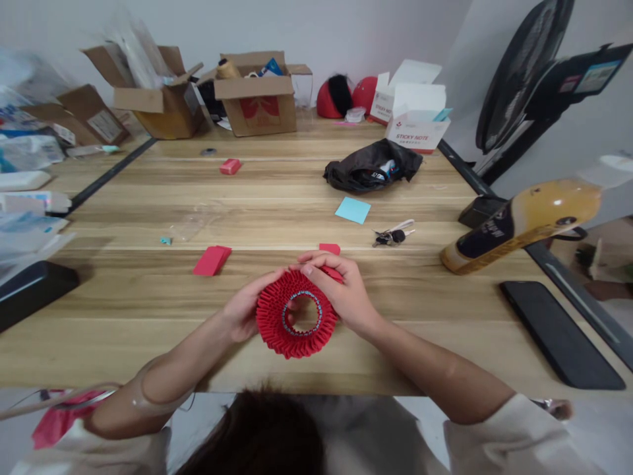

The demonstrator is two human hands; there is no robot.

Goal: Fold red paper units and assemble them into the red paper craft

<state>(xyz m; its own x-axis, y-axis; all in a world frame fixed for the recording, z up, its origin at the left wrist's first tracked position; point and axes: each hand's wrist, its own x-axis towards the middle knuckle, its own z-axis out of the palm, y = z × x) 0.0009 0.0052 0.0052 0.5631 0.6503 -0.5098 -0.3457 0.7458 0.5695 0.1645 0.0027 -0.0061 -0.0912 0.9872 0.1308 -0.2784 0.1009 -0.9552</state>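
A red ring of folded paper pieces [271, 320], with a light blue inner edge, is held between my hands near the table's front edge. My left hand [243, 309] grips its left side, with fingertips partly showing through the hole. My right hand [346, 290] is closed on the upper right rim, thumb and fingers pressed on the folds. Some of the right fingers are hidden behind the ring. Just beyond my right hand lies a piece of red paper [330, 249]. A small stack of red paper slips [212, 260] rests to the left.
Farther back are a light blue sticky note [353, 210], keys [394, 235], a black plastic bag [373, 166] and a red block [230, 166]. A large yellow bottle [519, 224] and a black phone [561, 335] stand right. Cardboard boxes [262, 105] line the back.
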